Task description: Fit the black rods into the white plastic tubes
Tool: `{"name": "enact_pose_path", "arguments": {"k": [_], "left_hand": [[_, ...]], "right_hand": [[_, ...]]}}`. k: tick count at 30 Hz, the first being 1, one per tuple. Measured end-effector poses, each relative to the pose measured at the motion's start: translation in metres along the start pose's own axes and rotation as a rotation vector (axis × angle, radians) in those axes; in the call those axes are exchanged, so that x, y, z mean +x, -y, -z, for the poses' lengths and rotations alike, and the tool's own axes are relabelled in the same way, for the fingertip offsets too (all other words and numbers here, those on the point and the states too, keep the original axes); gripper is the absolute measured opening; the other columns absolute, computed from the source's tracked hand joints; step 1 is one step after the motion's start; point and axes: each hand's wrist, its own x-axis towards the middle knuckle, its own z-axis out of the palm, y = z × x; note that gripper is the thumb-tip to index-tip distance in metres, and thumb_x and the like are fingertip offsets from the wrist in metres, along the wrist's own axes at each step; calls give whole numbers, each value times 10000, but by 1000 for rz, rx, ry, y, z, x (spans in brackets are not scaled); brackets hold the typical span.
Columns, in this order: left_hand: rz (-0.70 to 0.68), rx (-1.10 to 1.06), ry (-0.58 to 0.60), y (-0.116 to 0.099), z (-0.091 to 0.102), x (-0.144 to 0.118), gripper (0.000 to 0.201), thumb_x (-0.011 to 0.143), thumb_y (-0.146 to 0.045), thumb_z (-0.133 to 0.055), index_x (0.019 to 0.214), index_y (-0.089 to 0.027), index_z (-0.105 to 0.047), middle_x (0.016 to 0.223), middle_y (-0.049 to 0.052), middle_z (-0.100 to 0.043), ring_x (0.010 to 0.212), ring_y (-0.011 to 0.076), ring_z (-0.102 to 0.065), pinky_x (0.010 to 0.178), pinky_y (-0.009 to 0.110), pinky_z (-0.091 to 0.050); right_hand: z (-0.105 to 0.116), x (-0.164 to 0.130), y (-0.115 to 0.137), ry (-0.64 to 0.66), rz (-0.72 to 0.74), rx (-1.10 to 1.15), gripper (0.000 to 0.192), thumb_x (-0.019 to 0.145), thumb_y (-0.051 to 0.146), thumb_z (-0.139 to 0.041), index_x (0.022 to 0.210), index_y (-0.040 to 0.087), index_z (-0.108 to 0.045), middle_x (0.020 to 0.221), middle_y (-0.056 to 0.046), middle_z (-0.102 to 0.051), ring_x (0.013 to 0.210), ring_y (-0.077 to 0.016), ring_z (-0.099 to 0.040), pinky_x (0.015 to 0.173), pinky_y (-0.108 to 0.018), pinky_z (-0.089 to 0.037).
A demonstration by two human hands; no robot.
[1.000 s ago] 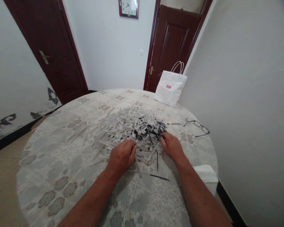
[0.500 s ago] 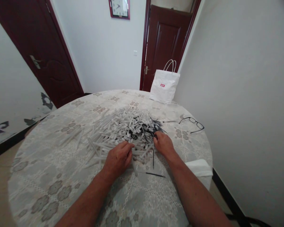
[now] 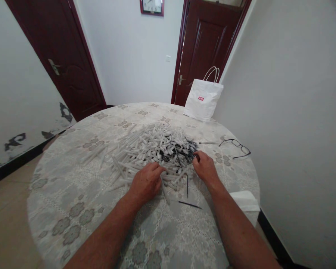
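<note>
Centrally, on the round table (image 3: 72, 194), lies a heap of white pen barrels (image 3: 145, 149) with thin black refills (image 3: 184, 151) massed at its right side. Left hand (image 3: 146, 183) rests palm down on the heap's near edge, fingers curled together over the barrels; whether it grips one cannot be told. Right hand (image 3: 205, 168) pinches into the black refills. Two loose refills (image 3: 189, 204) lie just before the hands. Eyeglasses (image 3: 236, 147) and a white paper bag (image 3: 203, 100) sit farther right.
</note>
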Motion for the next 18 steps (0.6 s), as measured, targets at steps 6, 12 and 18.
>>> {"name": "enact_pose_path", "arguments": {"k": [6, 12, 18], "left_hand": [[-3, -4, -6, 5, 7, 1, 423, 831, -69, -503, 1190, -218, -671, 1103, 101, -637, 1030, 235, -596, 911, 366, -500], [132, -112, -116, 2, 7, 3, 289, 908, -184, -517, 1142, -191, -686, 1006, 97, -687, 955, 228, -635, 884, 363, -500], [409, -683, -160, -8, 9, 10, 328, 911, -445, -587, 1097, -212, -724, 852, 36, -723, 767, 191, -659, 713, 289, -501]], "right_hand": [[0, -1, 1, -48, -24, 61, 375, 847, 188, -457, 1152, 145, -672, 955, -104, -727, 858, -224, -653, 853, -317, -471], [12, -6, 13, -224, -26, 305, 315, 895, 258, -455, 1136, 170, -637, 920, -77, -690, 791, -204, -624, 796, -315, -485], [5, -35, 63, 146, 352, 529, 144, 899, 230, -502, 999, 220, -606, 870, -34, -641, 761, -169, -597, 734, -274, -475]]}}
